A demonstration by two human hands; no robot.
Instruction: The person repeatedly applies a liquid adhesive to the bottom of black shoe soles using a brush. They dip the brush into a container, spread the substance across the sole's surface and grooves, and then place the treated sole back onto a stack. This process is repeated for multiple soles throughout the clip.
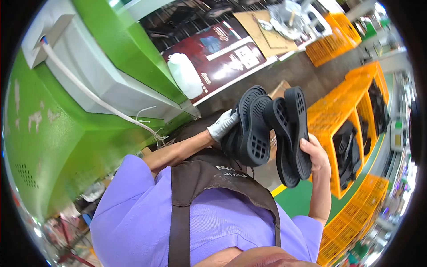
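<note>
My left hand (222,126), in a white glove, is closed round the edge of several black shoe soles (253,129) held together in front of my apron. Square grid hollows show at the heel of the front one. Bare, my right hand (315,152) grips the outer side of more black shoe soles (297,133), stood on edge side by side. The two bunches are close together at their upper parts, and I cannot tell whether they touch. The fingers of both hands are partly hidden behind the soles.
A green and grey machine (102,120) with a white cable (89,91) rises at my left. Ahead, a dark red printed bench top (222,49) bears a white bottle (184,75) and a cardboard sheet (253,31). Orange crates (327,120) filled with black pieces stand at my right.
</note>
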